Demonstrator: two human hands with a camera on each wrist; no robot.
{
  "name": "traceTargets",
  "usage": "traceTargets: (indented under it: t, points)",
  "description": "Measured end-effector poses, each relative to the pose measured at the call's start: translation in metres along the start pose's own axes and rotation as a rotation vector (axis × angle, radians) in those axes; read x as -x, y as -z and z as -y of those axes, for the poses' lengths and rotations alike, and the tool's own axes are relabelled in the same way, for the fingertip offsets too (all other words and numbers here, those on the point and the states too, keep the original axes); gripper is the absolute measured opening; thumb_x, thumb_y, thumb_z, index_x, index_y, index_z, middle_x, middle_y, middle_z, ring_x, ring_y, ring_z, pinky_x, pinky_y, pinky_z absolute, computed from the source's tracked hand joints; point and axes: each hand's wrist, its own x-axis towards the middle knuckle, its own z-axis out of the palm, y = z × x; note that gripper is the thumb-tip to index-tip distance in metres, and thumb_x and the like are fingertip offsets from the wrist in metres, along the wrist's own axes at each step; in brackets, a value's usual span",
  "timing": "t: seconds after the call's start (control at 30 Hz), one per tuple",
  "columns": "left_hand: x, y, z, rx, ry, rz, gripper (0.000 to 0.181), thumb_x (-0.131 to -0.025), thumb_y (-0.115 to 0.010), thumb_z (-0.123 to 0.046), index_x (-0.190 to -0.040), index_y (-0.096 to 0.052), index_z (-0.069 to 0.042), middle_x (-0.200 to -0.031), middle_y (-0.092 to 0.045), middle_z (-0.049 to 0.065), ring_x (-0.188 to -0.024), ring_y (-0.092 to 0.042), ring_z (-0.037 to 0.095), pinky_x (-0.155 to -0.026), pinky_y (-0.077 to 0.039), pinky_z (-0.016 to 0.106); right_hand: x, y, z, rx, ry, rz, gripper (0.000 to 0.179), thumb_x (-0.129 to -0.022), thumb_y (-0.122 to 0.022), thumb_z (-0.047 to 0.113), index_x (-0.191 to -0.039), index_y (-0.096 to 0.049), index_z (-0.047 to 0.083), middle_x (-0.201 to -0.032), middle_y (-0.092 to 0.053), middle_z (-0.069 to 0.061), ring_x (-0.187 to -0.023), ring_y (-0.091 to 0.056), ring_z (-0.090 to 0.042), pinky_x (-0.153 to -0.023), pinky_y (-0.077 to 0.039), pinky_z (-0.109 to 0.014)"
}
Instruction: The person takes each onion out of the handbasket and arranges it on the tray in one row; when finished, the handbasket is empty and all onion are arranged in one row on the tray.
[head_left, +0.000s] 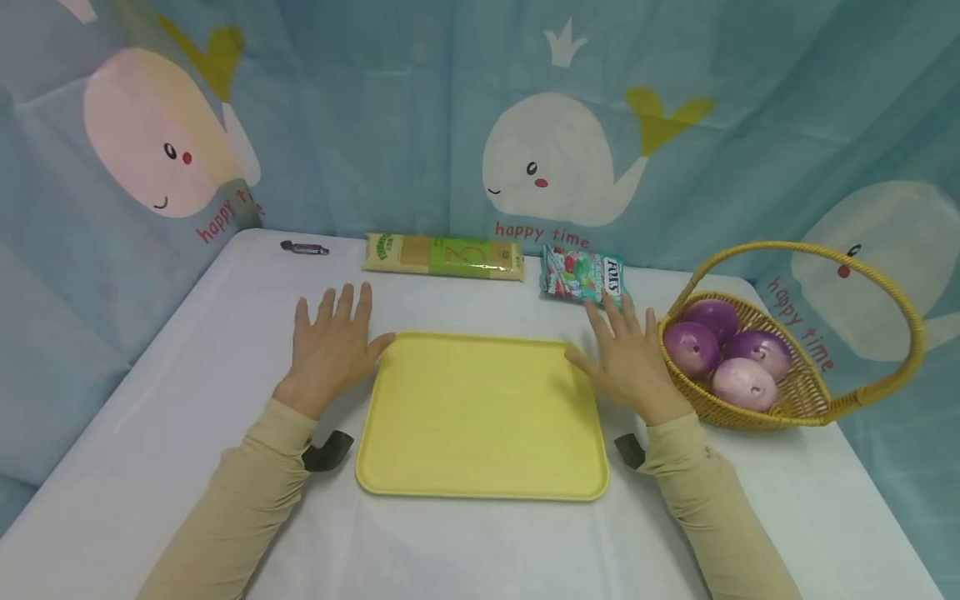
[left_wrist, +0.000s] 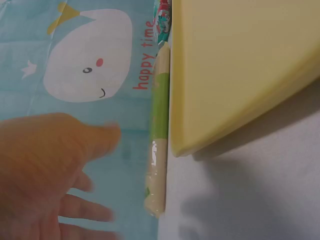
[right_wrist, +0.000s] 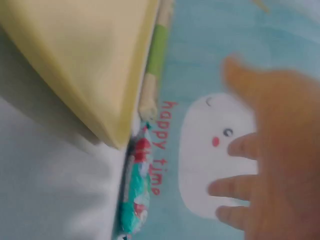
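A yellow rectangular tray point(head_left: 483, 417) lies on the white table between my two hands. My left hand point(head_left: 327, 350) is at its far left corner, fingers spread and straight, with nothing held. On the other side my right hand point(head_left: 628, 371) spreads its fingers near the far right corner, also holding nothing. Both wrist views show a gap between each hand and the tray. Just beyond the right fingertips is a teal FOX'S candy bag point(head_left: 583, 275). A long pack of what looks like dried noodles point(head_left: 444, 256) lies behind the tray.
At the right stands a wicker basket point(head_left: 813, 404) with a tall handle, holding several purple onions point(head_left: 745, 383). A small dark purple wrapped item point(head_left: 305, 247) lies at the far left. Behind the table hangs a blue whale-print curtain point(head_left: 405, 125).
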Motion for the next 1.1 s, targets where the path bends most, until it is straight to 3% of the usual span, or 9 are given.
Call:
traceTargets:
  t: [0.07, 0.1, 0.2, 0.3, 0.37, 0.57, 0.77, 0.93, 1.1]
  points:
    - [-0.001, -0.002, 0.000, 0.039, 0.003, 0.009, 0.059, -0.099, -0.049, -0.040, -0.135, -0.048, 0.006, -0.124, -0.059, 0.030, -0.108, -0.061, 0.046, -0.090, -0.049, 0.061, 0.001, 0.005, -0.006, -0.028, -0.034, -0.033, 0.077, -0.097, -0.049, 0.051, -0.156, -0.021, 0.010, -0.159, -0.024, -0.024, -0.150, -0.013, -0.046, -0.118, -0.006, -0.070]
    - [-0.002, -0.003, 0.000, 0.067, 0.006, 0.021, 0.050, -0.099, -0.050, -0.036, -0.125, -0.055, 0.007, -0.109, -0.065, 0.028, -0.091, -0.064, 0.043, -0.075, -0.054, 0.055, 0.002, 0.009, -0.011, -0.041, -0.054, -0.065, 0.073, -0.097, -0.051, 0.046, -0.154, -0.027, 0.008, -0.155, -0.032, -0.026, -0.147, -0.022, -0.047, -0.118, -0.012, -0.069]
    - [-0.005, -0.009, 0.001, 0.176, 0.040, 0.099, 0.037, -0.099, -0.049, -0.031, -0.097, -0.060, 0.003, -0.076, -0.061, 0.017, -0.060, -0.056, 0.027, -0.047, -0.045, 0.037, 0.007, 0.022, -0.028, -0.100, -0.145, -0.171, 0.061, -0.097, -0.054, 0.033, -0.147, -0.039, 0.003, -0.139, -0.050, -0.030, -0.132, -0.042, -0.050, -0.110, -0.030, -0.067]
    - [-0.007, -0.015, 0.003, 0.263, 0.090, 0.208, 0.036, -0.100, -0.044, -0.032, -0.088, -0.059, -0.002, -0.069, -0.056, 0.009, -0.058, -0.050, 0.020, -0.047, -0.039, 0.030, 0.014, 0.033, -0.049, -0.123, -0.227, -0.251, 0.053, -0.097, -0.052, 0.027, -0.140, -0.046, -0.002, -0.128, -0.055, -0.034, -0.118, -0.049, -0.054, -0.098, -0.039, -0.069]
    - [-0.007, -0.020, 0.006, 0.297, 0.104, 0.261, 0.035, -0.100, -0.042, -0.032, -0.083, -0.057, -0.005, -0.067, -0.053, 0.006, -0.058, -0.049, 0.018, -0.048, -0.037, 0.028, 0.018, 0.039, -0.063, -0.135, -0.284, -0.234, 0.051, -0.099, -0.048, 0.029, -0.137, -0.048, -0.005, -0.128, -0.054, -0.035, -0.117, -0.048, -0.056, -0.097, -0.038, -0.070]
    - [-0.009, -0.029, 0.013, 0.388, 0.049, 0.285, 0.030, -0.099, -0.041, -0.024, -0.076, -0.052, -0.010, -0.063, -0.048, 0.002, -0.056, -0.045, 0.014, -0.049, -0.034, 0.024, 0.026, 0.047, -0.094, -0.085, -0.428, 0.048, 0.064, -0.100, -0.039, 0.044, -0.133, -0.045, -0.011, -0.130, -0.048, -0.041, -0.114, -0.047, -0.062, -0.092, -0.040, -0.073]
    - [-0.010, -0.028, 0.013, 0.450, 0.001, 0.305, 0.028, -0.099, -0.038, -0.018, -0.077, -0.053, -0.010, -0.064, -0.049, 0.001, -0.056, -0.044, 0.014, -0.050, -0.035, 0.024, 0.026, 0.048, -0.099, -0.055, -0.418, 0.193, 0.072, -0.099, -0.039, 0.047, -0.136, -0.037, -0.015, -0.125, -0.049, -0.044, -0.108, -0.050, -0.065, -0.086, -0.042, -0.071]
    - [-0.009, -0.027, 0.011, 0.459, -0.006, 0.319, 0.028, -0.099, -0.037, -0.017, -0.079, -0.055, -0.009, -0.065, -0.049, 0.002, -0.057, -0.044, 0.014, -0.050, -0.036, 0.024, 0.027, 0.045, -0.098, -0.104, -0.439, 0.182, 0.077, -0.096, -0.046, 0.047, -0.136, -0.029, -0.016, -0.125, -0.048, -0.046, -0.109, -0.048, -0.067, -0.090, -0.032, -0.075]
    - [-0.008, -0.026, 0.011, 0.461, -0.008, 0.328, 0.028, -0.099, -0.036, -0.017, -0.079, -0.054, -0.009, -0.066, -0.049, 0.002, -0.058, -0.044, 0.015, -0.051, -0.037, 0.025, 0.027, 0.042, -0.093, -0.159, -0.413, 0.060, 0.073, -0.089, -0.062, 0.040, -0.136, -0.035, -0.009, -0.127, -0.042, -0.046, -0.113, -0.045, -0.065, -0.091, -0.032, -0.080]
